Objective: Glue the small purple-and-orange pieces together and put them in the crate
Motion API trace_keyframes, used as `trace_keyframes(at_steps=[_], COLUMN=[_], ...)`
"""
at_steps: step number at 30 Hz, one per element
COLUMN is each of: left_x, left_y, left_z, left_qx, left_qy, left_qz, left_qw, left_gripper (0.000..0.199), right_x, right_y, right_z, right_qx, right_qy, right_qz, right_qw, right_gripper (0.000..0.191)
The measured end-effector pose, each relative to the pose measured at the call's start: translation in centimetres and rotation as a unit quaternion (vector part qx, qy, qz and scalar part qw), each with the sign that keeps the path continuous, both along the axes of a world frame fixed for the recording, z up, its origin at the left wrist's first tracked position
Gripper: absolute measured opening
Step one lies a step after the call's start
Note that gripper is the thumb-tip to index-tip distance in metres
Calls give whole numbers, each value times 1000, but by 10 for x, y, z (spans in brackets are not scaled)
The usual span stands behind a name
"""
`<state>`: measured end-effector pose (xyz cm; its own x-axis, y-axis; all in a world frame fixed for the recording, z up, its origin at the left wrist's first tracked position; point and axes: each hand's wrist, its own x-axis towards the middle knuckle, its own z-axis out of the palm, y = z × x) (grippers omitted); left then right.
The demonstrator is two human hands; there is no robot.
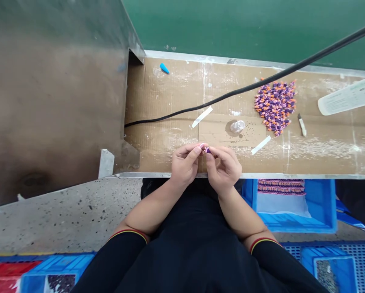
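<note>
My left hand (pixel 186 163) and my right hand (pixel 223 167) meet above the front part of the cardboard-covered bench (pixel 167 150). Between the left thumb and fingers is a small pink piece (pixel 201 145). The right thumb and fingers pinch a small purple piece (pixel 207 150), close beside the pink one; whether the two touch cannot be made out. Just beyond the hands, a small clear container (pixel 237 126) stands on a taped cardboard sheet (pixel 214 130) with dark specks. Behind it to the right lies a pile of purple, orange and pink pieces (pixel 275 106).
A black cable (pixel 222 97) crosses over the bench. A blue cone-shaped item (pixel 164 68) lies at the back, a small blade-like tool (pixel 302 125) and a white bottle (pixel 348 95) at right. A metal box (pixel 57 93) stands left. A blue bin (pixel 319 207) sits below the edge.
</note>
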<state>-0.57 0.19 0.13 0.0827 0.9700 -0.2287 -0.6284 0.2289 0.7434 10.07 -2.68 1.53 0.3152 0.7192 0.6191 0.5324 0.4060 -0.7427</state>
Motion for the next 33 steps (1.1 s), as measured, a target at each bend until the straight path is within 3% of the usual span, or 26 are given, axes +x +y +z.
trace_keyframes(at_steps=[13, 19, 29, 33], left_x=[4, 6, 4, 2], left_y=[0, 0, -7, -7], left_z=[-5, -4, -14, -12], left_qx=[53, 92, 187, 229], left_qy=[47, 59, 186, 218], left_qz=[33, 42, 74, 68], left_qw=[997, 993, 962, 946], left_gripper=[27, 18, 6, 13], right_x=[2, 4, 10, 11], right_y=[6, 7, 3, 1], right_z=[-6, -4, 0, 3], right_qx=[-6, 5, 0, -17], right_qy=[-5, -26, -66, -60], right_qz=[9, 4, -7, -17], right_qw=[1000, 1000, 998, 998], right_gripper=[13, 14, 16, 10])
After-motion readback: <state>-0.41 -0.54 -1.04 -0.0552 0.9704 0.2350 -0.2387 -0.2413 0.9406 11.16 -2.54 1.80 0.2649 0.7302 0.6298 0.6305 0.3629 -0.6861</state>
